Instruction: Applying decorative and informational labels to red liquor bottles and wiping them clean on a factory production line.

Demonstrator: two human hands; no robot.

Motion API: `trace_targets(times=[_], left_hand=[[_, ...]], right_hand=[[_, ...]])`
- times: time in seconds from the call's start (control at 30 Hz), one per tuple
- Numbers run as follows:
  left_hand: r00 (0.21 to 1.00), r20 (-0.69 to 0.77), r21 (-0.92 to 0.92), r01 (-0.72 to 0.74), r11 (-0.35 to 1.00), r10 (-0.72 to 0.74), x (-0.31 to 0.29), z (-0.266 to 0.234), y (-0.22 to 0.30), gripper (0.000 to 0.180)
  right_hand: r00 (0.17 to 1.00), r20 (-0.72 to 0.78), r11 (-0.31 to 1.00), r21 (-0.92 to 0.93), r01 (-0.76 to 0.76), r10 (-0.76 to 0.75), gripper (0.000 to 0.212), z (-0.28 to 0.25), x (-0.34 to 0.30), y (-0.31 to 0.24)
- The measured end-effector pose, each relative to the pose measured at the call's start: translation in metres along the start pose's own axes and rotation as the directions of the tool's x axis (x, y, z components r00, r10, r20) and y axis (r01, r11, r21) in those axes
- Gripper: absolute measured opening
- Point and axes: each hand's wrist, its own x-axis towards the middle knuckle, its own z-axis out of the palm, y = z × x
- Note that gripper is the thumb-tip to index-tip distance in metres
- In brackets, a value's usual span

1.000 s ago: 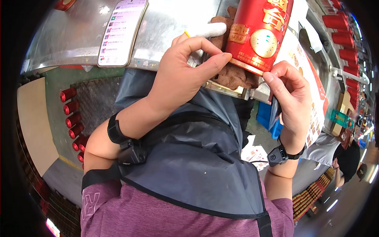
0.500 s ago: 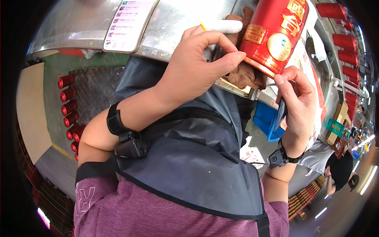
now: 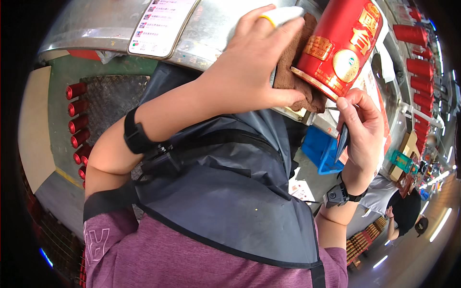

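Observation:
A red canister (image 3: 331,48) with gold lettering, a round gold emblem and a gold band at its bottom rim lies tilted on a folded brown cloth (image 3: 286,67). My left hand (image 3: 245,67) is spread beside its lower left, thumb on the cloth's edge, holding nothing. It has a yellow ring, and a white cover (image 3: 288,13) shows past its fingers. At the canister's bottom corner, the thumb and forefinger of my right hand (image 3: 362,122) are pinched together against the rim. A dark, flat-handled tool (image 3: 341,139) is tucked in that hand; its tip is hidden.
A phone (image 3: 161,29) with a lit screen lies on the metal bench (image 3: 204,36) at the left. Below the bench stands a blue crate (image 3: 319,149). Red canisters (image 3: 78,125) line the left side; more red canisters (image 3: 419,67) stand far right, where a person (image 3: 406,209) in black shows.
My left hand has let go of the canister's rim, opened and moved left onto the cloth. The canister sits slightly further right. My right hand stays at the rim.

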Motion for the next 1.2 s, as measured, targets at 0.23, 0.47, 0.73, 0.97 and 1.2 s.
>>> trace_targets(times=[0.23,0.47,0.73,0.97,1.2], left_hand=[[0.97,0.03,0.125,-0.244,0.962,0.242,0.013,-0.001,0.007,0.073],[0.966,-0.096,0.007,-0.241,0.97,0.241,0.011,0.003,0.017,0.077],[0.982,-0.149,-0.144,-0.135,0.98,0.113,0.005,0.025,0.01,0.094],[0.99,-0.138,-0.216,-0.066,0.974,0.037,0.001,0.027,0.007,0.085],[0.998,-0.055,-0.256,-0.017,0.966,0.003,0.001,0.02,0.008,0.079]], right_hand=[[0.992,0.047,0.989,0.091,-0.118,0.114,0.01,-0.011,0.005,0.011],[0.985,0.139,0.972,0.197,-0.129,0.103,0.011,-0.021,0.021,0.047],[0.976,0.205,0.967,0.226,-0.12,0.073,0.012,-0.024,0.024,0.054],[0.982,0.169,0.966,0.228,-0.12,0.082,0.013,-0.02,0.024,0.053],[0.992,0.126,0.972,0.231,-0.042,0.013,0.028,-0.018,0.023,0.058]])
